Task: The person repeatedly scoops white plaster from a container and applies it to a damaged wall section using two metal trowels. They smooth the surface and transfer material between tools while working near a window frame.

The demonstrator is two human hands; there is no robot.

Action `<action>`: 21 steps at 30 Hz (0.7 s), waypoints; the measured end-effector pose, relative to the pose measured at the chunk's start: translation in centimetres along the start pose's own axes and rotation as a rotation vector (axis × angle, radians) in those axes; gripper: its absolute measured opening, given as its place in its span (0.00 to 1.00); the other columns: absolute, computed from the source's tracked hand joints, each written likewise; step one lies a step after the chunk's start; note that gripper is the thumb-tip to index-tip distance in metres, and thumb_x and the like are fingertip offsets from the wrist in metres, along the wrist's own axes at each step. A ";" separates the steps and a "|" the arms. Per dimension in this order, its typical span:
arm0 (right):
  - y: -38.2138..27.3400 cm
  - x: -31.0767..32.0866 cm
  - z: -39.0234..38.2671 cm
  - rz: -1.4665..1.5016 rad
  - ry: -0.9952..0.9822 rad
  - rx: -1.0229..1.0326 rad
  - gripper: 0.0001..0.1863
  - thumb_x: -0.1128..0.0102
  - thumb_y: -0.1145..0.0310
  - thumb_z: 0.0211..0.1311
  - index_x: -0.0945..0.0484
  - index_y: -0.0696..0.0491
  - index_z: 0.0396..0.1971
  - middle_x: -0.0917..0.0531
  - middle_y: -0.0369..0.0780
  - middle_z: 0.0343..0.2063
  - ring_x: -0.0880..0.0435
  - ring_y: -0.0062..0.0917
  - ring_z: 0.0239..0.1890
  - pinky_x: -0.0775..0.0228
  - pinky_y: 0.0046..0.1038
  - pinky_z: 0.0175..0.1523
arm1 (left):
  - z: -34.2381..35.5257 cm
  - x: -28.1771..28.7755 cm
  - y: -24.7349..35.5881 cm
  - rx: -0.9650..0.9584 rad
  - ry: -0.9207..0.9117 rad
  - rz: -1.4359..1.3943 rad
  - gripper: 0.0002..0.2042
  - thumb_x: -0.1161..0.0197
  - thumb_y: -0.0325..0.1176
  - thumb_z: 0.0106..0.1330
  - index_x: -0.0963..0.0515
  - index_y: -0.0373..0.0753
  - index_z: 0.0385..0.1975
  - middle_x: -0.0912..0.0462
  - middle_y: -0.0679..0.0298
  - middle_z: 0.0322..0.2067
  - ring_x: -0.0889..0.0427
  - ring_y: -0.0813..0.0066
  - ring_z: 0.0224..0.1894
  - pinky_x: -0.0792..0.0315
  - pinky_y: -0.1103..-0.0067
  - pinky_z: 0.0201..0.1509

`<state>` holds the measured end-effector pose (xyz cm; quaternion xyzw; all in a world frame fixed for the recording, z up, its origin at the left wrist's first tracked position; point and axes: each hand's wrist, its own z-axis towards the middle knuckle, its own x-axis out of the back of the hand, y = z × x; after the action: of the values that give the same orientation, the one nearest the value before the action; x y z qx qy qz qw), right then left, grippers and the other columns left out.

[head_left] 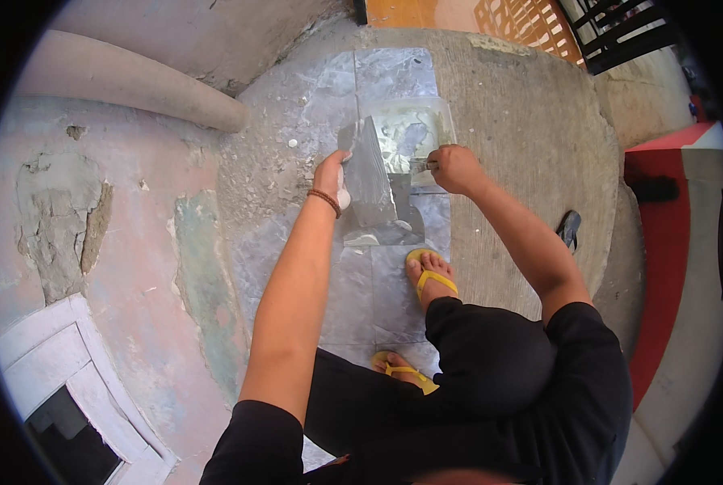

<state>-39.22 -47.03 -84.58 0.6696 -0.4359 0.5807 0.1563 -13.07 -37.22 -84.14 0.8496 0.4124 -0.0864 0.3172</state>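
left hand (330, 179): board (367, 178) edge | right hand (456, 169): tool (421, 166) | concrete (531, 145) beside tub (446, 119) rim

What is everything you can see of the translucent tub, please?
The tub is rectangular with rounded corners and looks like plastic. It sits open and upright on the ground, whitish paste smeared inside. A grey board in the left hand hides part of its left side; the right hand, holding a tool, is at its right edge, contact unclear.
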 end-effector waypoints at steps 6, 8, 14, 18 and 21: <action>-0.8 -2.2 1.3 0.195 0.102 0.070 0.11 0.37 0.69 0.50 0.14 0.53 0.34 0.15 0.45 0.34 0.17 0.42 0.39 0.24 0.39 0.47 | 0.6 0.9 -0.5 -0.053 -0.014 -0.019 0.10 0.41 0.34 0.62 0.24 0.37 0.40 0.18 0.60 0.33 0.17 0.65 0.38 0.21 0.68 0.47; -0.6 -2.4 1.4 0.264 0.090 0.056 0.12 0.36 0.69 0.50 0.14 0.53 0.36 0.15 0.46 0.36 0.17 0.43 0.39 0.25 0.39 0.48 | 0.9 1.3 -0.4 -0.045 -0.008 -0.007 0.10 0.41 0.34 0.62 0.24 0.38 0.39 0.18 0.60 0.33 0.17 0.65 0.37 0.21 0.69 0.46; 0.2 -2.4 1.0 0.504 0.136 0.013 0.13 0.35 0.67 0.50 0.14 0.51 0.37 0.15 0.48 0.35 0.17 0.44 0.42 0.25 0.39 0.48 | 1.4 1.9 -0.2 -0.052 -0.019 -0.033 0.09 0.40 0.35 0.62 0.23 0.38 0.38 0.18 0.61 0.32 0.17 0.65 0.34 0.20 0.70 0.43; 0.5 -1.8 1.0 0.780 0.086 -0.108 0.15 0.32 0.69 0.51 0.14 0.53 0.41 0.14 0.47 0.39 0.16 0.39 0.45 0.25 0.34 0.51 | 0.2 2.5 0.4 -0.128 0.149 -0.008 0.10 0.40 0.35 0.63 0.23 0.36 0.40 0.17 0.60 0.35 0.16 0.63 0.37 0.20 0.68 0.46; 0.5 -0.9 0.8 0.896 0.081 -0.191 0.16 0.33 0.71 0.53 0.16 0.55 0.43 0.14 0.46 0.42 0.16 0.35 0.46 0.26 0.32 0.52 | -1.0 3.1 0.8 -0.128 -0.045 -0.164 0.13 0.40 0.35 0.63 0.24 0.35 0.44 0.17 0.58 0.38 0.16 0.61 0.41 0.21 0.65 0.50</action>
<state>-39.07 -47.51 -85.72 0.3745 -0.7274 0.5741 -0.0322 -10.57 -34.92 -84.25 0.7887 0.4782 -0.1046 0.3719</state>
